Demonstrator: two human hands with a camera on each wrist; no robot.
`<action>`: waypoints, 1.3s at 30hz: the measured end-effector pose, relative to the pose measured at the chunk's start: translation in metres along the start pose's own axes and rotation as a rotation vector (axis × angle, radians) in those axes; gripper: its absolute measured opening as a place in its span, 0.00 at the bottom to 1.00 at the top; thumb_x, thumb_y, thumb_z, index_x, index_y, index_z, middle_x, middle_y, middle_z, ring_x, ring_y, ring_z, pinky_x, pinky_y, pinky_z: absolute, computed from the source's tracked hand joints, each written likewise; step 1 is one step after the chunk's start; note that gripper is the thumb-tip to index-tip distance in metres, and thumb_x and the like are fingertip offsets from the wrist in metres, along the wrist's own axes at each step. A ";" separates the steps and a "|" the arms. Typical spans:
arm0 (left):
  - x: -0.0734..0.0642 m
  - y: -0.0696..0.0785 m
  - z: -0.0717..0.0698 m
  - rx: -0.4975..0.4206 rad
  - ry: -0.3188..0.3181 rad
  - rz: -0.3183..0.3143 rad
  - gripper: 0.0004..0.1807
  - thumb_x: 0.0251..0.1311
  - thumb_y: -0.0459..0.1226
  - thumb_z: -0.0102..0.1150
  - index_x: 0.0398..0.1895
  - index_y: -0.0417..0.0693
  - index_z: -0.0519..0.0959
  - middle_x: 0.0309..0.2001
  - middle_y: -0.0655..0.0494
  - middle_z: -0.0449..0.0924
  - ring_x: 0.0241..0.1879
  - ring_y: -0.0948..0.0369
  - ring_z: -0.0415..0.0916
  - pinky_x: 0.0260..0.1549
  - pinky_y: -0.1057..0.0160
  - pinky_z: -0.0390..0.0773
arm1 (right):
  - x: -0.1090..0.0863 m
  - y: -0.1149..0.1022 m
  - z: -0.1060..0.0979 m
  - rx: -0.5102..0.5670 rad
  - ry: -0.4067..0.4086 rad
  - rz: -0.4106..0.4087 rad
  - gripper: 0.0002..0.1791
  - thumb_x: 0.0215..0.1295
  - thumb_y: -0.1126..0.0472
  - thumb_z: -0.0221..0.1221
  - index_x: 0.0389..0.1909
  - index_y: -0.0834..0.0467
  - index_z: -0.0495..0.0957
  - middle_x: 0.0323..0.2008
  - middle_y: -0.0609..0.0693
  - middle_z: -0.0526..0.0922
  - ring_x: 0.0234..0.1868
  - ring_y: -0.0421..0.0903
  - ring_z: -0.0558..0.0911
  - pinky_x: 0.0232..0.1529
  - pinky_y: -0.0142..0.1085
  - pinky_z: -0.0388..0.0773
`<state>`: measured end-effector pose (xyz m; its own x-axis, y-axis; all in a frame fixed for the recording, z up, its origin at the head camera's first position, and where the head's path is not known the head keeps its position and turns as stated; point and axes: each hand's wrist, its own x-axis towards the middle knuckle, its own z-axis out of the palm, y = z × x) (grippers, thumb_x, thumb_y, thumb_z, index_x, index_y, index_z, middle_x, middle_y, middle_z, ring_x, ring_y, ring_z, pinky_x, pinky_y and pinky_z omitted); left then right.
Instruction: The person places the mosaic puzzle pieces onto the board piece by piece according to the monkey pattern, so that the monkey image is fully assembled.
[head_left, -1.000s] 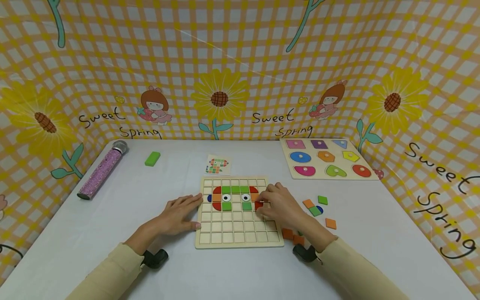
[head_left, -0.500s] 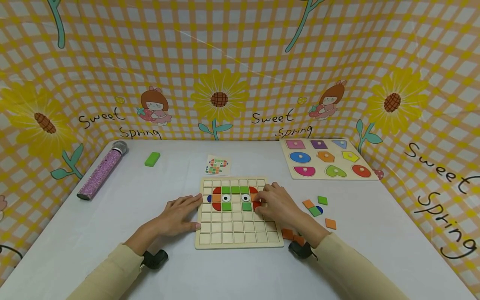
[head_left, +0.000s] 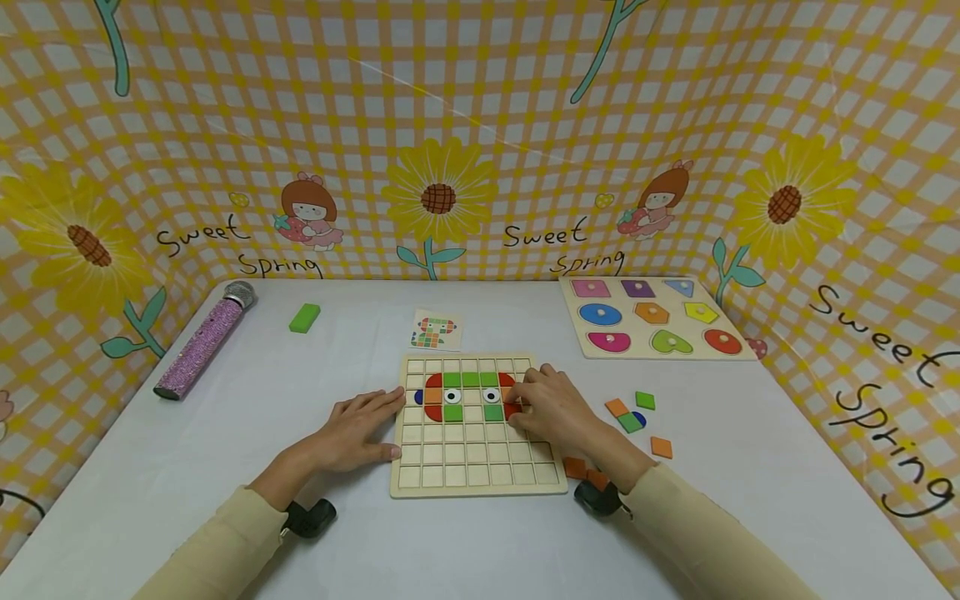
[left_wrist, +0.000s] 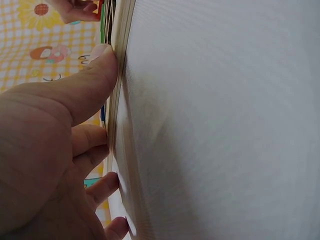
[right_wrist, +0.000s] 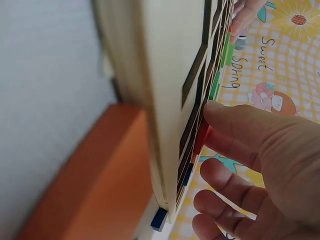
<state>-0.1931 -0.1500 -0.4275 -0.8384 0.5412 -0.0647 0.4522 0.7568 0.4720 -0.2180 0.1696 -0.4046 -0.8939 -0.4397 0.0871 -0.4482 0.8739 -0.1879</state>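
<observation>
A wooden grid board (head_left: 465, 477) lies mid-table, with red, green, orange, blue and eye-printed tiles in its upper cells. My left hand (head_left: 360, 429) rests along the board's left edge, thumb and fingertips against the rim; the left wrist view shows the thumb (left_wrist: 95, 82) at that edge. Over the board's right side, my right hand (head_left: 558, 408) pinches a red tile (right_wrist: 201, 136) between thumb and index finger, down at the grid, right of a green tile (head_left: 493, 412). The other fingers are bent above the board. This hand partly hides the red tile and the cells beneath it.
Loose orange tiles (head_left: 574, 468) lie by the board's lower right corner, partly under the right wrist. More green, orange and blue tiles (head_left: 630, 422) lie farther right. Behind stand a pattern card (head_left: 450, 340), a shape puzzle (head_left: 637, 337), a green block (head_left: 305, 317) and a glittery microphone (head_left: 204, 346).
The right hand has shifted slightly left with the red tile, which now sits close beside the green tile. The left hand has stayed at the board's edge.
</observation>
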 end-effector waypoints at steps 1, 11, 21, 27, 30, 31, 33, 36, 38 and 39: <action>0.000 0.000 0.000 -0.001 -0.001 -0.001 0.42 0.59 0.51 0.59 0.72 0.44 0.55 0.75 0.50 0.51 0.72 0.44 0.49 0.61 0.37 0.52 | 0.000 0.000 0.000 -0.002 0.000 0.000 0.12 0.51 0.52 0.68 0.38 0.49 0.84 0.31 0.44 0.75 0.36 0.44 0.66 0.38 0.37 0.61; 0.000 0.000 0.000 -0.009 -0.006 -0.004 0.42 0.59 0.51 0.59 0.72 0.45 0.55 0.75 0.50 0.50 0.72 0.44 0.48 0.61 0.37 0.51 | 0.000 -0.001 -0.001 0.037 -0.015 0.024 0.13 0.51 0.53 0.68 0.38 0.49 0.83 0.31 0.44 0.75 0.37 0.44 0.66 0.39 0.37 0.61; 0.001 -0.002 0.000 -0.007 -0.009 0.000 0.42 0.60 0.51 0.58 0.73 0.45 0.54 0.75 0.50 0.50 0.72 0.44 0.47 0.61 0.37 0.51 | -0.003 -0.004 -0.012 0.059 0.028 0.024 0.13 0.54 0.54 0.67 0.40 0.52 0.84 0.36 0.48 0.79 0.38 0.45 0.67 0.40 0.37 0.62; 0.000 -0.002 0.000 -0.005 -0.012 0.000 0.42 0.60 0.51 0.58 0.73 0.45 0.54 0.75 0.51 0.49 0.72 0.44 0.47 0.61 0.37 0.51 | -0.010 0.001 -0.028 0.064 0.116 -0.002 0.15 0.53 0.53 0.68 0.41 0.54 0.84 0.33 0.49 0.79 0.38 0.46 0.69 0.40 0.38 0.65; 0.000 -0.002 0.000 -0.002 -0.014 -0.001 0.41 0.60 0.51 0.58 0.73 0.46 0.54 0.75 0.51 0.49 0.72 0.45 0.47 0.62 0.37 0.51 | -0.016 0.005 -0.035 0.067 0.154 -0.015 0.15 0.51 0.54 0.69 0.41 0.55 0.84 0.32 0.50 0.78 0.37 0.46 0.69 0.39 0.38 0.64; 0.000 -0.002 0.000 -0.001 -0.016 -0.003 0.41 0.60 0.51 0.57 0.73 0.46 0.54 0.75 0.51 0.49 0.72 0.45 0.47 0.62 0.37 0.51 | -0.018 0.007 -0.037 0.064 0.163 -0.019 0.15 0.51 0.54 0.69 0.40 0.55 0.84 0.31 0.50 0.78 0.37 0.45 0.69 0.38 0.38 0.64; 0.000 -0.001 0.000 -0.002 -0.019 -0.007 0.41 0.60 0.50 0.57 0.73 0.46 0.54 0.75 0.52 0.49 0.72 0.45 0.47 0.62 0.38 0.50 | -0.022 0.011 -0.041 0.068 0.173 -0.015 0.16 0.50 0.55 0.70 0.40 0.55 0.84 0.31 0.50 0.79 0.36 0.45 0.69 0.38 0.37 0.64; 0.000 0.000 -0.001 -0.003 -0.022 -0.014 0.41 0.60 0.50 0.58 0.73 0.46 0.54 0.75 0.52 0.49 0.72 0.45 0.47 0.62 0.38 0.50 | -0.028 0.017 -0.045 0.069 0.167 0.015 0.16 0.50 0.56 0.70 0.41 0.55 0.84 0.32 0.51 0.79 0.37 0.46 0.68 0.38 0.38 0.65; 0.000 0.001 -0.001 -0.003 -0.025 -0.015 0.41 0.60 0.50 0.57 0.73 0.46 0.54 0.75 0.52 0.48 0.72 0.45 0.47 0.62 0.38 0.50 | -0.032 0.022 -0.048 0.070 0.156 0.042 0.16 0.51 0.56 0.69 0.41 0.55 0.84 0.33 0.52 0.79 0.38 0.47 0.69 0.39 0.39 0.66; 0.000 0.001 -0.002 -0.004 -0.026 -0.016 0.41 0.60 0.50 0.57 0.73 0.46 0.54 0.75 0.52 0.48 0.72 0.45 0.47 0.62 0.38 0.50 | -0.034 0.025 -0.049 0.071 0.152 0.052 0.16 0.51 0.56 0.69 0.41 0.55 0.83 0.33 0.52 0.79 0.39 0.47 0.69 0.40 0.40 0.66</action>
<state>-0.1927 -0.1500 -0.4252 -0.8372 0.5386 -0.0947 0.4378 0.7639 0.4742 -0.1991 0.2162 -0.3645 -0.9089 -0.3535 0.2210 -0.4047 0.8755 -0.2641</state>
